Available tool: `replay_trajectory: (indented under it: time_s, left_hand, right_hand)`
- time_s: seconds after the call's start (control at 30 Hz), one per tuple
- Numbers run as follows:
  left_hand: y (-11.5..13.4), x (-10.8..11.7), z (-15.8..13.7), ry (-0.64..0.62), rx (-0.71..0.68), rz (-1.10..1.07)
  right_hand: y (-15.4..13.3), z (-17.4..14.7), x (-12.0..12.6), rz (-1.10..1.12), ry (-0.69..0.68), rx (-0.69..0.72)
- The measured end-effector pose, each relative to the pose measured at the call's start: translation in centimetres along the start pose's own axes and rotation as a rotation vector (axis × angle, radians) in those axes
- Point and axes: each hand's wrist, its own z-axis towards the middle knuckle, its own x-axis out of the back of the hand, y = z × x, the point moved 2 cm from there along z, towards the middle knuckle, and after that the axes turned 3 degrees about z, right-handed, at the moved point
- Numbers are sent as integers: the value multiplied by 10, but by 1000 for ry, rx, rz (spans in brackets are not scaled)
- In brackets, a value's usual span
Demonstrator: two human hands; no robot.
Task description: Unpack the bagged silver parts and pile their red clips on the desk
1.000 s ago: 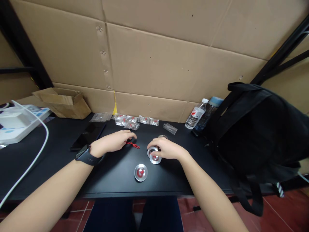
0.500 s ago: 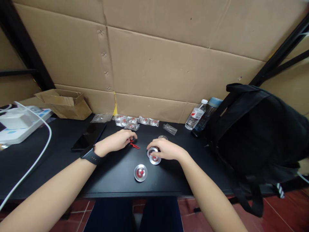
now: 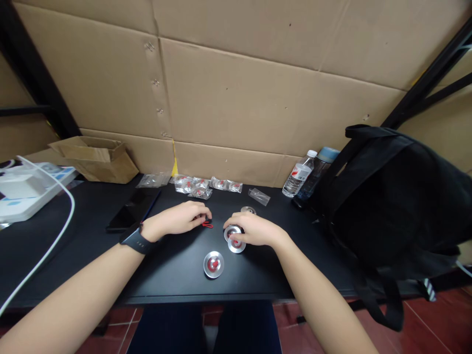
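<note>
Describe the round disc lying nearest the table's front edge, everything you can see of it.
The disc is a small round piece with a shiny, silvery or clear rim and a red centre. It looks like metal or glossy plastic. It lies flat on the black table, close to the front edge, apart from both hands. Nothing touches it. Finer detail is too small to tell.
</note>
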Motion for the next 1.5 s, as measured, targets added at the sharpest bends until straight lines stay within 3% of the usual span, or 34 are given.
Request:
replay_trajectory:
  time_s: [0.27,0.63,0.83,1.07,1.5]
  left_hand:
    - [9,3,3,74,29,-41]
    - [14,4,3,42,36,-29]
    - [18,8,3,102,29,-34]
    - [20,6,4,244,-12,-73]
    - [25,3,5,226,-55,-73]
  right_hand:
    - [2,3,3,110,150,48]
    - [19,8,-4,285,170,-9]
    - [18,9,-3,316,390,-62]
    - [11,8,0,301,593,3]
    - [-3,12,-6,363,566,49]
